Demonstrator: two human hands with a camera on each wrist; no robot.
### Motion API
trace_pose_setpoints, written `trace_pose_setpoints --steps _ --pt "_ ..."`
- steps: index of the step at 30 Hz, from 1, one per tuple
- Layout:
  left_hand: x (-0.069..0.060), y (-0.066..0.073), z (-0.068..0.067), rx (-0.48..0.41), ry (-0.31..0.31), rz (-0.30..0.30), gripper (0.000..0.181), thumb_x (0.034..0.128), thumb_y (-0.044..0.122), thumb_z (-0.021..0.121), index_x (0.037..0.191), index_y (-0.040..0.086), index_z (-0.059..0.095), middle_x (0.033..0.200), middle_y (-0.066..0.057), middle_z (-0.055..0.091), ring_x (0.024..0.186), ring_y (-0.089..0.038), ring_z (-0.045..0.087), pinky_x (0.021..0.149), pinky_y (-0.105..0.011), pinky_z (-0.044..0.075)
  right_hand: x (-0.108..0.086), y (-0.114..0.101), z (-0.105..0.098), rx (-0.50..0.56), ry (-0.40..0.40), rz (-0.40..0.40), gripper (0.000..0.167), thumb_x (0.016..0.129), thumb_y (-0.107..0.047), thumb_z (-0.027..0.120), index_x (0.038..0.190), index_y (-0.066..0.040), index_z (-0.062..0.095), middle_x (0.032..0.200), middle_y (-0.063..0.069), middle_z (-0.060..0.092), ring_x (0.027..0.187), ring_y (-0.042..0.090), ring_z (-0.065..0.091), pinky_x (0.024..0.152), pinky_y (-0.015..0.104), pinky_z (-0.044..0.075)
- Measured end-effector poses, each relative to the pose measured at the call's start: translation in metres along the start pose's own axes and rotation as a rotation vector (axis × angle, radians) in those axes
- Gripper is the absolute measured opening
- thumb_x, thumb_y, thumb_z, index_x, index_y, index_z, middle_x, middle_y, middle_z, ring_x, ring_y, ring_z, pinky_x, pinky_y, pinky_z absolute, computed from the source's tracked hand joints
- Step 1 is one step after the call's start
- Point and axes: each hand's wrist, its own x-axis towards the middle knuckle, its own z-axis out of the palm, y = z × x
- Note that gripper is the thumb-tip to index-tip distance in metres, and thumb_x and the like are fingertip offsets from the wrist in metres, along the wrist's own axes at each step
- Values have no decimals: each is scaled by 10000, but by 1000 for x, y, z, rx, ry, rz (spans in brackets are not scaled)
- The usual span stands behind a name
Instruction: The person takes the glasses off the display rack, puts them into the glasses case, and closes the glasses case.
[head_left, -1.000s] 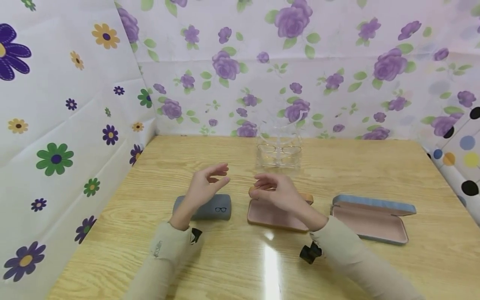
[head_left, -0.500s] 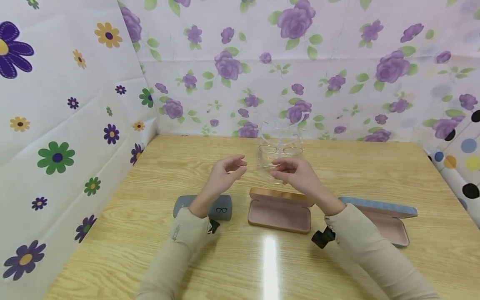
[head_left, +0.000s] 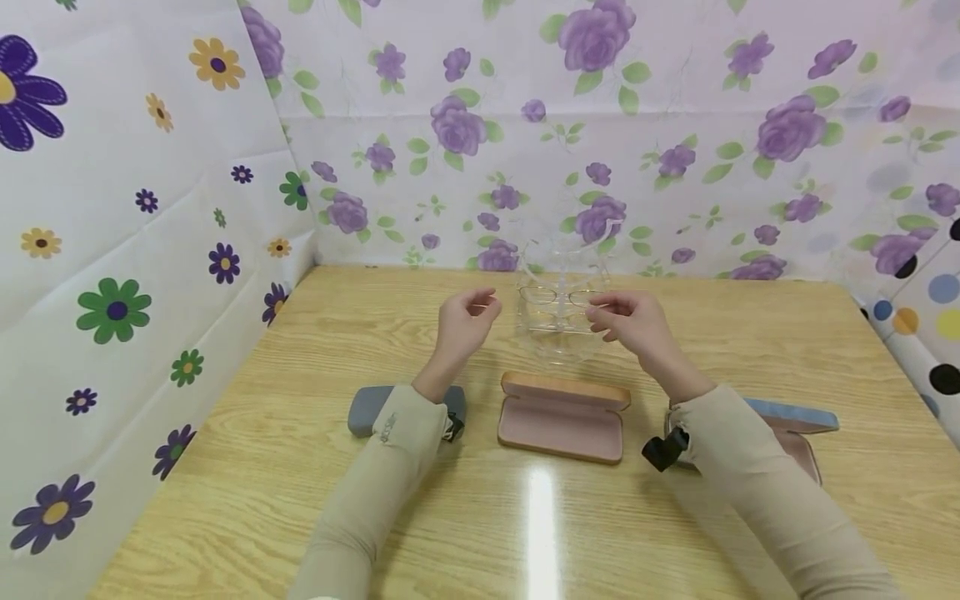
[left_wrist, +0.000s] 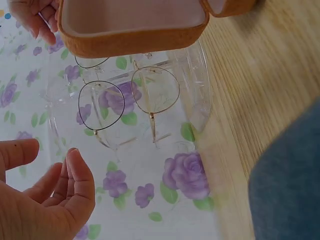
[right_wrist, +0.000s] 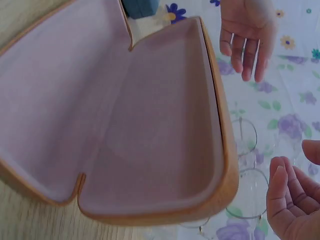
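On a clear display stand [head_left: 561,353] hang two pairs of thin-rimmed glasses, one above the other. The upper pair of glasses [head_left: 538,288] has a dark rim; the lower one [left_wrist: 178,90] looks gold. My left hand [head_left: 463,327] is to the left of the stand, fingers bent loosely, thumb apart from them, nothing held. At the upper pair's right side hovers my right hand [head_left: 636,323]; the right wrist view shows its thumb and fingers apart, the glasses beyond them. In front of the stand lies an orange glasses case [head_left: 562,429], lid up, pink inside.
A closed grey-blue glasses case [head_left: 369,408] is on the left, partly behind my left sleeve. To the right an open blue glasses case [head_left: 798,414] is partly covered by my right forearm. Flowered cloth [head_left: 420,167] stands behind the wooden table [head_left: 247,467].
Both hands have moved forward, from over the cases to either side of the glasses stand. The orange case has come into full view. The cases and stand have stayed put.
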Motion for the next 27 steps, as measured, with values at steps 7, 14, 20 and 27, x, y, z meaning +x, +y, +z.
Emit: trace_pose_setpoints --steps 7,14,20,27 --pt "20 -1 8 -15 12 -99 241 858 91 601 1071 -12 645 902 -120 630 782 -221 602 618 -214 479 8 2 -13 -10 98 74 358 905 -221 575 1174 16 565 1039 186 583 724 87 590 627 248 517" --pt "35 -3 16 -64 -72 -222 311 881 119 586 1160 -17 585 938 -123 613 828 -291 604 566 -231 480 19 2 -18 4 167 132 401 922 -181 542 1278 -5 491 1091 132 520 890 193 540 697 286 517" --pt "45 -3 22 -96 -133 -286 383 903 123 553 1253 -23 507 1003 -148 590 822 -256 582 524 -194 457 29 8 -15 54 172 164 412 935 -136 500 1314 18 446 1155 192 508 982 285 523 697 272 512" --pt "52 -7 30 -128 -137 -296 347 897 96 541 1224 -18 532 1044 -199 608 731 -179 561 511 -193 449 38 15 -12 44 214 193 374 931 -133 493 1273 18 495 1104 173 551 914 267 554 785 379 502"
